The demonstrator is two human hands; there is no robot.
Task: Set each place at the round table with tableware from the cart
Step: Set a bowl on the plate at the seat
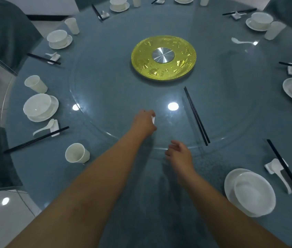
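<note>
White and small, a ceramic piece (153,120) sat pinched in the left hand (144,122) fingers over the glass turntable (123,97). The right hand (180,154) hovered nearby, fingers loosely curled, holding nothing. Black chopsticks (196,116) lay just right of both hands on the surface.

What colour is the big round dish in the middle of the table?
Golden yellow with a silver centre: the dish, head view.

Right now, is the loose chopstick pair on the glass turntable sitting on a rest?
No. The chopstick pair lies flat on the bare glass turntable, with no rest under it.
</note>
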